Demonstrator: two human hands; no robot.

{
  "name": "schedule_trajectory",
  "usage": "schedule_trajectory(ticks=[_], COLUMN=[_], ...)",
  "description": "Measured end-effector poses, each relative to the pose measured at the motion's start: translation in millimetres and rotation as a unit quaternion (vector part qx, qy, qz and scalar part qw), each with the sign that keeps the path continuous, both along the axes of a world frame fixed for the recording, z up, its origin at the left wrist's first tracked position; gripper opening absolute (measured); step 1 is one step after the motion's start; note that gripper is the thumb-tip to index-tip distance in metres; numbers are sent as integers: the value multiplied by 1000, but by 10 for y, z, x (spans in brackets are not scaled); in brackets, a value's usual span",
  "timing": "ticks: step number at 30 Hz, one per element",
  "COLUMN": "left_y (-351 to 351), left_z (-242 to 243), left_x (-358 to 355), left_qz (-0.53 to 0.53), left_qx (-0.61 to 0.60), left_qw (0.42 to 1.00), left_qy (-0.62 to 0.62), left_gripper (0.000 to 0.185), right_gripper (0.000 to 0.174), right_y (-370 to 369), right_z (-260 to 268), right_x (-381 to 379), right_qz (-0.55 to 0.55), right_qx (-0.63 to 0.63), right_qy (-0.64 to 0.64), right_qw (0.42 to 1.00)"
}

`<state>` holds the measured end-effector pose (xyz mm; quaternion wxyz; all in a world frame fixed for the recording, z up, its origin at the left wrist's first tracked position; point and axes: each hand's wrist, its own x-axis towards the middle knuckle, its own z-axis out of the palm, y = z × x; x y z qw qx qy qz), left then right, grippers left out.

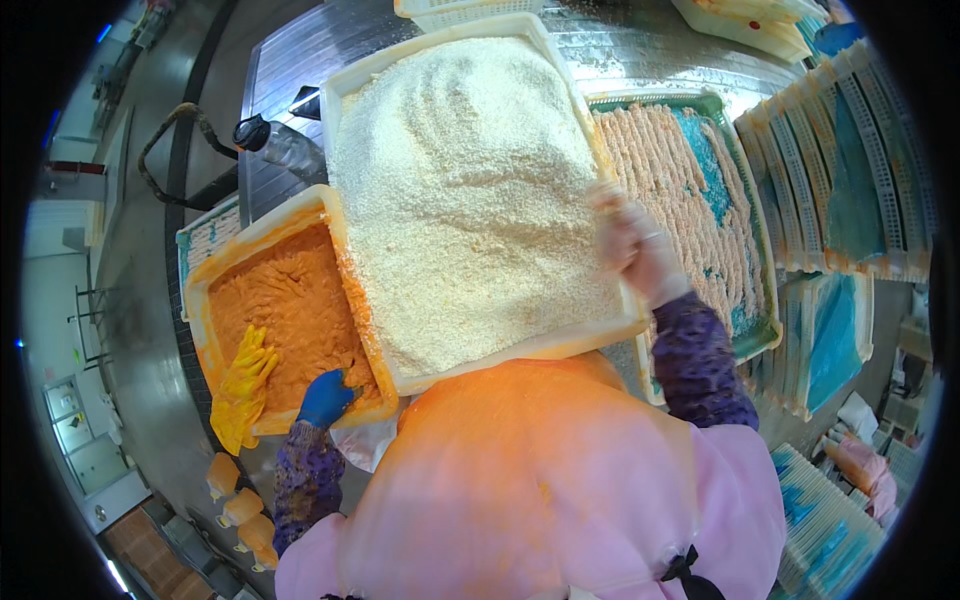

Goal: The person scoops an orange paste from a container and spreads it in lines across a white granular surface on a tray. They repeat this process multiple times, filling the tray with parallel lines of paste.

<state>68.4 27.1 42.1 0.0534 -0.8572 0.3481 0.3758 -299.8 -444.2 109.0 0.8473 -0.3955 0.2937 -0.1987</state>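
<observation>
My left hand (327,397), in a blue glove, reaches into the near right corner of a tub (196,300) of wet orange meat mixture (285,300). Its fingertips are partly hidden there, so what they grasp is unclear. My right hand (637,244), in a thin pale glove, is blurred by motion over the right rim of a large white tub (480,367) of pale breadcrumbs (465,187). Whether it holds anything cannot be made out. Just right of it, a green tray (765,307) carries rows of crumb-coated strips (645,142) on blue lining.
A yellow rubber glove (246,382) hangs over the meat tub's left rim. Behind it are a water bottle (281,146) and a metal table (285,67). Stacked white trays (840,165) stand at right. Several orange-filled jugs (241,507) sit low at left.
</observation>
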Motion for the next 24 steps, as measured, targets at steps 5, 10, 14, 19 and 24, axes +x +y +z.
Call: schedule_trajectory(ticks=[5, 10, 14, 19, 24], left_y=[-41, -134, -155, -127, -101], left_z=[225, 278, 193, 141, 220], left_x=[-132, -211, -365, -485, -448], left_qz=[44, 160, 262, 298, 271], left_qx=[-56, -141, -280, -220, -221], left_qw=[995, 977, 914, 918, 930], left_qy=[-69, 10, 131, 143, 114], left_gripper=[47, 40, 36, 32, 28], right_gripper=[32, 48, 54, 61, 63], right_y=[-1742, -3149, -3403, -3204, -2902], right_z=[-355, -1531, -1858, -1663, -1564], right_x=[-963, -1493, -1509, -1204, -1488], right_qz=[-294, -203, -139, -110, -134], right_qx=[-298, -342, -384, -358, -239], right_qy=[305, 314, 463, 395, 469], right_qw=[856, 862, 787, 839, 840])
